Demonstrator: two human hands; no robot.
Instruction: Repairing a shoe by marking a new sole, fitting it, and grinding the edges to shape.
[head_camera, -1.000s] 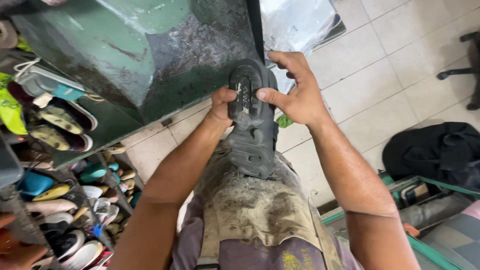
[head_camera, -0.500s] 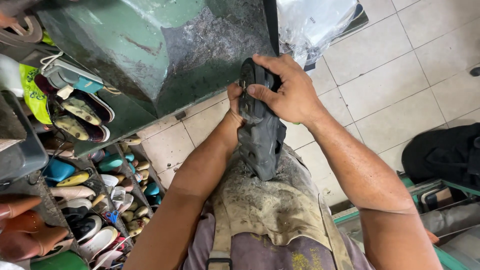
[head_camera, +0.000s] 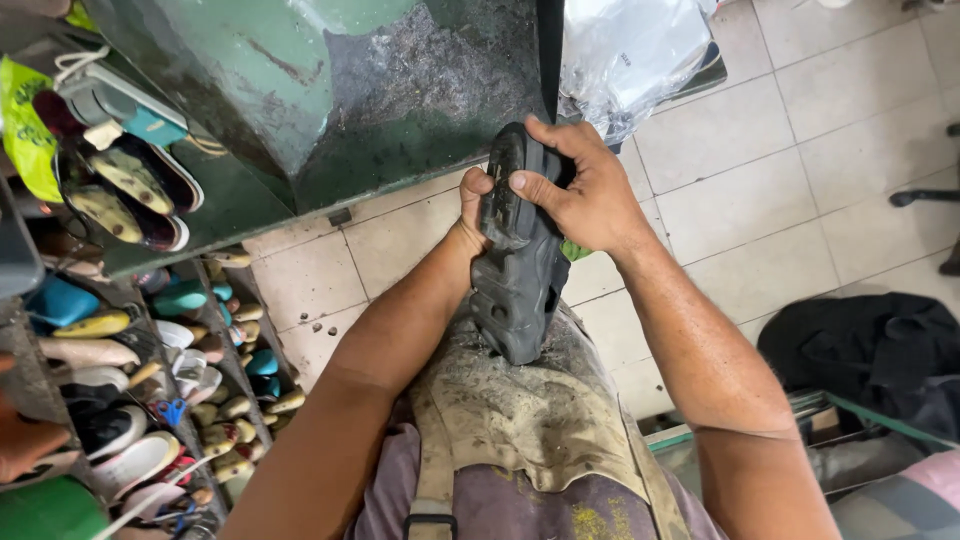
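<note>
Both hands (head_camera: 560, 195) gripping black shoe (head_camera: 518, 270) toe.

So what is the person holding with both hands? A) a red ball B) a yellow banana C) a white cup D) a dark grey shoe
D: both the left hand and the right hand grip the top of a dark grey shoe, its lower end resting on the dirty apron.

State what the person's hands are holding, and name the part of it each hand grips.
Both hands hold a dark grey shoe at its upper end: the right hand wraps over it, the left hand grips behind. Its lower end rests on the apron.
</note>
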